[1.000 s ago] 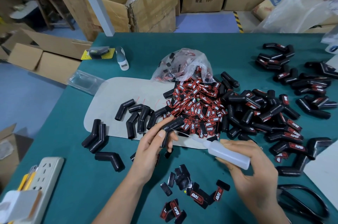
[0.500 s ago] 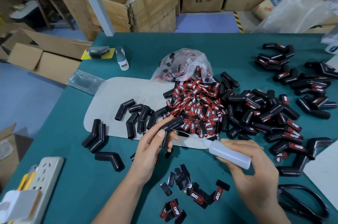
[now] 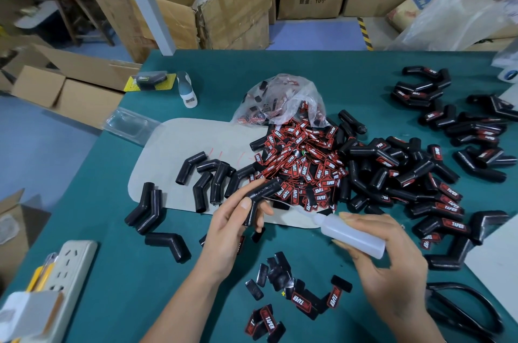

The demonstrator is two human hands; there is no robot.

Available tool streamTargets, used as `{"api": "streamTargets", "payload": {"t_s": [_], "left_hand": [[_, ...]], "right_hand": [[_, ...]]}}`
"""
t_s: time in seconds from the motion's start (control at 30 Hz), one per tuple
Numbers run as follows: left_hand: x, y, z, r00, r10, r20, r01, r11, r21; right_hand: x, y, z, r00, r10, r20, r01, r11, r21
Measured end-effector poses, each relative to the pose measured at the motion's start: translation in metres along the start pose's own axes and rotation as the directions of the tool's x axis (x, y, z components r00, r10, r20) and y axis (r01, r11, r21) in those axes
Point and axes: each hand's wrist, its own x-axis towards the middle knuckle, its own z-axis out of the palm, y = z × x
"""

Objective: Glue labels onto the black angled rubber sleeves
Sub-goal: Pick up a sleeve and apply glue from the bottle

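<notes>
My left hand (image 3: 229, 227) grips a black angled rubber sleeve (image 3: 262, 193) above the table's front middle, thumb on its bend. My right hand (image 3: 389, 261) holds a translucent glue bottle (image 3: 351, 234), its nozzle pointing left toward the sleeve. A heap of red-and-black labels (image 3: 301, 166) lies behind the hands, spilling from a clear plastic bag (image 3: 280, 100). Several bare sleeves (image 3: 208, 174) lie on a beige mat (image 3: 173, 146). Labelled sleeves (image 3: 414, 174) are piled at right. Loose labels (image 3: 301, 300) lie between my forearms.
A white power strip (image 3: 67, 272) lies at the front left edge. Black scissors (image 3: 471, 309) rest at front right. A white bottle (image 3: 187, 89) and a yellow-backed package (image 3: 151, 80) sit at the far left. Cardboard boxes (image 3: 213, 3) stand beyond the green table (image 3: 117, 286).
Both hands have barely moved; the sleeve and glue bottle stay almost where they were, the nozzle still just short of the sleeve.
</notes>
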Motion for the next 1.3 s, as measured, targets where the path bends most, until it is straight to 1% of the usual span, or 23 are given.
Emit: {"api": "streamTargets", "payload": {"t_s": [0.5, 0.6, 0.77, 1.3], "left_hand": [[0.0003, -0.0028, -0.0019, 1.000, 0.001, 0.003, -0.001, 1.000, 0.007], [0.0002, -0.0029, -0.0016, 1.000, 0.000, -0.002, 0.000, 1.000, 0.001], [0.0007, -0.0015, -0.0011, 1.000, -0.005, -0.003, 0.005, 1.000, -0.004], [-0.0006, 0.0006, -0.0002, 1.000, -0.009, -0.001, 0.009, 1.000, -0.006]], "right_hand": [[-0.0020, 0.0023, 0.0006, 1.000, -0.001, 0.005, 0.001, 1.000, -0.006], [-0.0016, 0.0005, 0.0011, 1.000, -0.019, -0.001, 0.019, 1.000, -0.002], [-0.0015, -0.0001, 0.0003, 1.000, 0.009, 0.003, -0.009, 1.000, -0.009], [0.0003, -0.0008, -0.0003, 1.000, -0.003, -0.008, 0.002, 0.999, -0.035]]}}
